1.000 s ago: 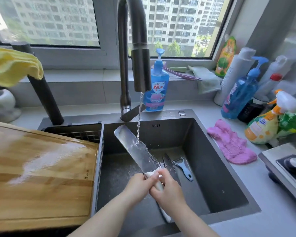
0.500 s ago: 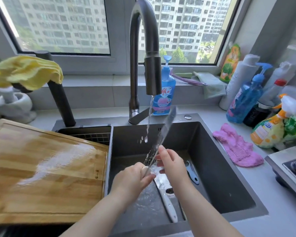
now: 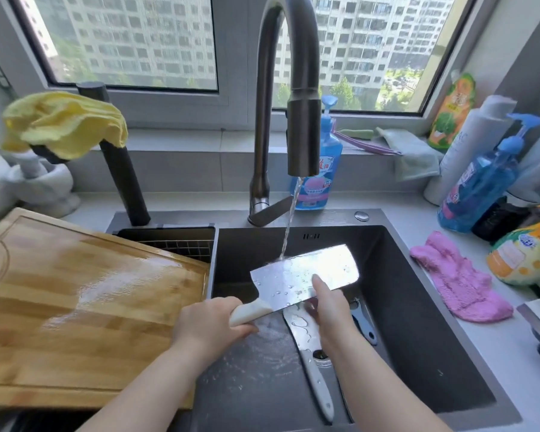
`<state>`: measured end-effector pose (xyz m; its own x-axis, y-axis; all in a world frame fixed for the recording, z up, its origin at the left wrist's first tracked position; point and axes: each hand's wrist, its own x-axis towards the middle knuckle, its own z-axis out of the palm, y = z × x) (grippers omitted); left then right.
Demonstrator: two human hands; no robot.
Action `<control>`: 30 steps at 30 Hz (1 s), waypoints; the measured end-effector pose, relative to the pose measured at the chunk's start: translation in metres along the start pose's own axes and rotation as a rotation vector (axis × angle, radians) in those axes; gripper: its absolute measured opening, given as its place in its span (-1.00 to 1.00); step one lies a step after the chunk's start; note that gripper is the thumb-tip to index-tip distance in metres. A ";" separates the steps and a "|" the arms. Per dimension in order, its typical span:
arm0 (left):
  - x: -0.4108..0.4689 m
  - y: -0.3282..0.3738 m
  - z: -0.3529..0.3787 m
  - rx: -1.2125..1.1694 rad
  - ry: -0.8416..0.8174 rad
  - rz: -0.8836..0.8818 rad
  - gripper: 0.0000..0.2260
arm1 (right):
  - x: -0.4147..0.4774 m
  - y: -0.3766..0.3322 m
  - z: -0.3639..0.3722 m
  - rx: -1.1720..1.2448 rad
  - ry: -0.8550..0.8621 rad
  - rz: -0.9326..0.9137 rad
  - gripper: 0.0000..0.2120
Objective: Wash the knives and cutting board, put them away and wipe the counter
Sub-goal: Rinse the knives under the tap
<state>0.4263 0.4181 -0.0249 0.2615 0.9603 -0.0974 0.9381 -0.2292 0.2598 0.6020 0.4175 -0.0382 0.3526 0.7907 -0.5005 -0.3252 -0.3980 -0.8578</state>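
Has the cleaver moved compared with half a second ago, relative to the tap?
Yes. The cleaver was edge-on with its tip up beside the tap spout; now it lies lower, broad side showing, and the stream hits its top edge.

Both bare forearms reach forward, close together. The left hand [image 3: 212, 322] curls round the handle of the cleaver [image 3: 289, 277]; the right hand [image 3: 329, 308], just beside, presses a straight forefinger on the blade's flat.
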 end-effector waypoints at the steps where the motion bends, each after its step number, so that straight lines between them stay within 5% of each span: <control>1: 0.002 -0.003 0.001 0.028 0.015 0.004 -0.76 | 0.005 0.004 -0.004 -0.052 0.117 -0.043 -0.60; 4: 0.009 -0.007 0.002 0.062 0.036 0.020 -0.80 | 0.005 0.017 -0.006 -0.444 0.261 -0.380 -0.49; 7: 0.015 -0.007 0.003 0.077 0.030 -0.002 -0.80 | 0.000 0.036 0.005 -1.058 0.092 -0.878 -0.49; 10: 0.022 -0.007 0.005 0.063 0.038 -0.032 -0.81 | 0.019 0.044 0.009 -1.373 -0.114 -1.078 -0.56; 16: 0.027 -0.009 0.012 0.066 0.048 -0.035 -0.81 | 0.039 0.012 0.015 -1.677 -0.072 -0.789 -0.22; 22: 0.029 -0.009 0.017 0.057 0.070 -0.026 -0.72 | 0.031 0.013 0.026 -1.654 -0.391 -0.976 -0.28; 27: 0.027 -0.013 0.020 0.005 0.064 -0.054 -0.72 | 0.039 0.012 0.012 -1.693 -0.174 -0.777 -0.29; 30: 0.025 -0.007 0.021 -0.025 0.081 -0.072 -0.71 | 0.029 0.026 0.019 -1.733 -0.297 -0.996 -0.18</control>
<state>0.4312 0.4403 -0.0492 0.1735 0.9841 -0.0388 0.9476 -0.1560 0.2787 0.5867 0.4392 -0.0726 -0.3441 0.9389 0.0014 0.9380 0.3438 -0.0439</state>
